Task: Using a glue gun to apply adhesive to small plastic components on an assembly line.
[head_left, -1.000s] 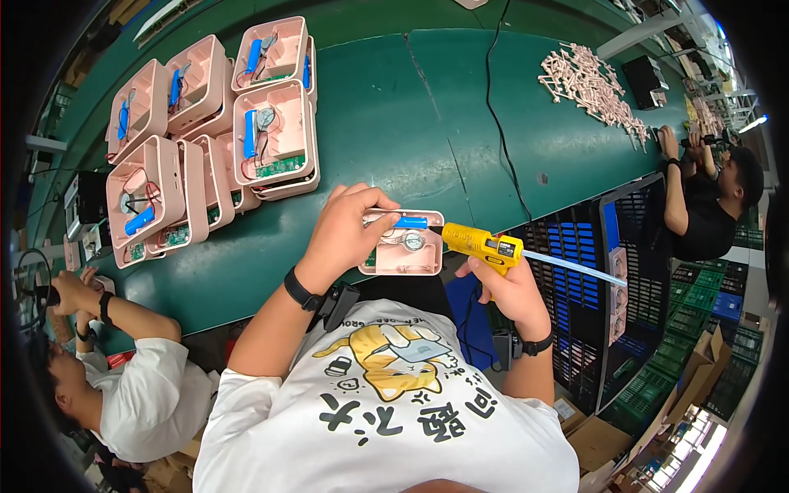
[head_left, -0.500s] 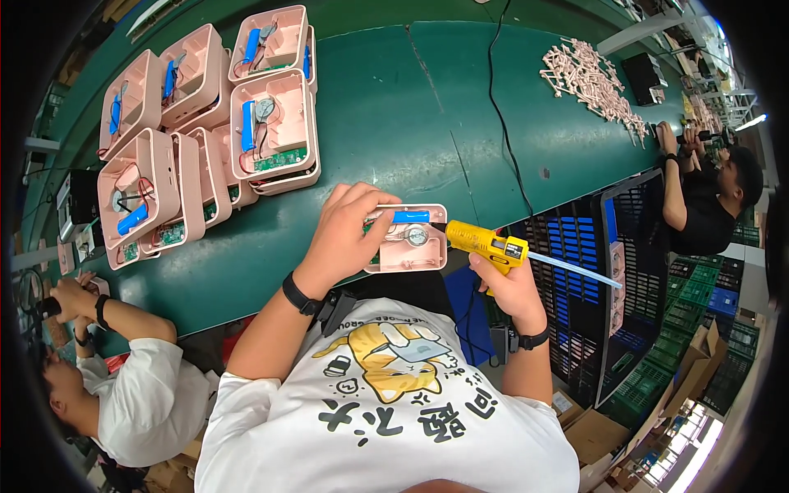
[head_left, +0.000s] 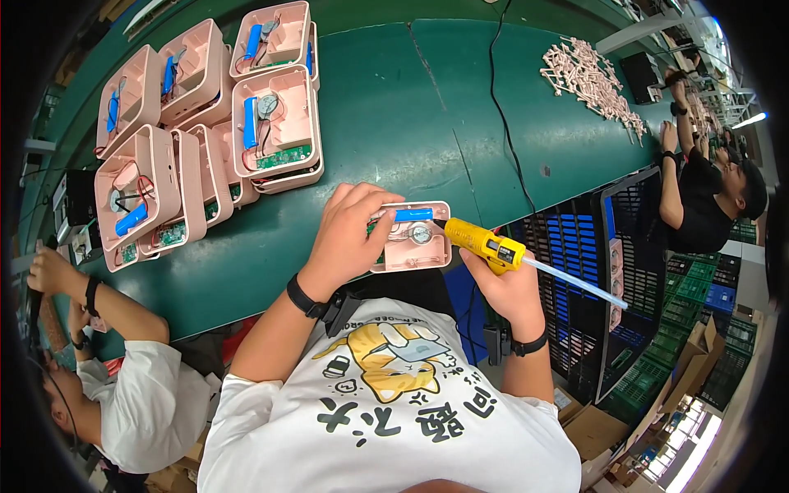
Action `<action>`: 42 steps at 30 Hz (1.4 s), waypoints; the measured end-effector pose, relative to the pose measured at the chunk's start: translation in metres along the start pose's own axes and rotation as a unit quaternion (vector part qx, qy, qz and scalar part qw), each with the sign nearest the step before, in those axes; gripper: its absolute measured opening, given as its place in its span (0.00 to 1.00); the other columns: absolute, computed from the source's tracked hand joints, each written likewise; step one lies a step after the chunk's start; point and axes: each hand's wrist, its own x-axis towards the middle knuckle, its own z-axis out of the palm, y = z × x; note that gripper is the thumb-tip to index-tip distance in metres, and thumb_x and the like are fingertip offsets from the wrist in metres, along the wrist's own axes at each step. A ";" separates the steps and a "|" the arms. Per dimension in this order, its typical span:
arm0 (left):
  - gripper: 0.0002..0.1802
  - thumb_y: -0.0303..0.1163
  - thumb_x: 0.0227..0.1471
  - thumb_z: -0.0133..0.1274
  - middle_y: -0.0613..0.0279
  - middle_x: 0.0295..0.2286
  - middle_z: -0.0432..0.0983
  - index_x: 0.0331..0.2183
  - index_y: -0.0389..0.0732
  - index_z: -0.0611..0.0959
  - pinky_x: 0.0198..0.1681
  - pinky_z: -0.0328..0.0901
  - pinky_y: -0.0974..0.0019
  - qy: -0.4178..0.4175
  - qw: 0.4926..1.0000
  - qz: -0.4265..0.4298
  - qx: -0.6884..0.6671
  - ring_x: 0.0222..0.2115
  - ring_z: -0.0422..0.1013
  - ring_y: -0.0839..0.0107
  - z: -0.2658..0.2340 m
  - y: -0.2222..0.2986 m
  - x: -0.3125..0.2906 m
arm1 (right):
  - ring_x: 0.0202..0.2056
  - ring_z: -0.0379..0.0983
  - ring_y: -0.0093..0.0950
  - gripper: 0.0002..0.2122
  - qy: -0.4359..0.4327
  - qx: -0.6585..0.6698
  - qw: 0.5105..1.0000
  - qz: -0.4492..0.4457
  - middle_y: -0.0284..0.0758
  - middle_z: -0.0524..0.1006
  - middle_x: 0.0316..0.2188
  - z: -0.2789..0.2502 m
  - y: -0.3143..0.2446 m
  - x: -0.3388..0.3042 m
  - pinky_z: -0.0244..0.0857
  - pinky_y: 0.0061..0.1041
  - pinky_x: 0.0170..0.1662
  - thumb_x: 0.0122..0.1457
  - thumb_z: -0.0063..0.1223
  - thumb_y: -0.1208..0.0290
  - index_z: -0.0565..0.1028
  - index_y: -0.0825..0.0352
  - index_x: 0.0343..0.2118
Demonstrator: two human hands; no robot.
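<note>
My left hand is closed on the left side of a pink plastic housing at the table's near edge. Inside the housing lie a blue cylindrical battery along the far wall and a round silver part, perhaps a small speaker. In my right hand is a yellow hot glue gun, fingers wrapped round its handle. Its dark nozzle points left, at the battery's right end; whether it touches cannot be made out. A long clear glue stick sticks out of its back.
Stacked pink housings with batteries and green boards stand at the left. A pile of small pink parts lies far right. A black cable crosses the green table. Black crates stand right; co-workers sit on both sides.
The glue gun has tilted slightly, its rear end a little lower and farther right. My left hand still holds the housing in nearly the same place. The left co-worker's hand has risen.
</note>
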 end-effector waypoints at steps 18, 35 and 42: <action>0.25 0.23 0.51 0.52 0.55 0.49 0.78 0.53 0.39 0.83 0.59 0.64 0.51 -0.048 0.998 0.031 0.020 0.52 0.69 0.51 -0.008 -0.001 -0.004 | 0.39 0.82 0.22 0.12 -0.085 0.081 0.993 0.007 0.35 0.87 0.41 0.024 -0.025 0.009 0.76 0.23 0.44 0.65 0.64 0.77 0.82 0.74 0.50; 0.22 0.26 0.53 0.53 0.56 0.47 0.78 0.51 0.40 0.82 0.58 0.64 0.51 -0.030 0.998 0.028 0.040 0.52 0.69 0.52 -0.007 -0.001 -0.005 | 0.37 0.83 0.23 0.12 -0.068 -0.008 0.995 -0.071 0.34 0.87 0.39 0.028 -0.028 0.021 0.76 0.25 0.43 0.66 0.64 0.76 0.82 0.73 0.50; 0.21 0.24 0.53 0.49 0.50 0.46 0.79 0.49 0.37 0.83 0.50 0.72 0.51 0.043 0.995 -0.057 0.069 0.45 0.77 0.48 -0.009 0.019 -0.034 | 0.30 0.79 0.22 0.12 -0.034 0.181 0.980 -0.071 0.36 0.86 0.39 0.004 0.007 0.027 0.74 0.24 0.33 0.69 0.62 0.73 0.80 0.72 0.51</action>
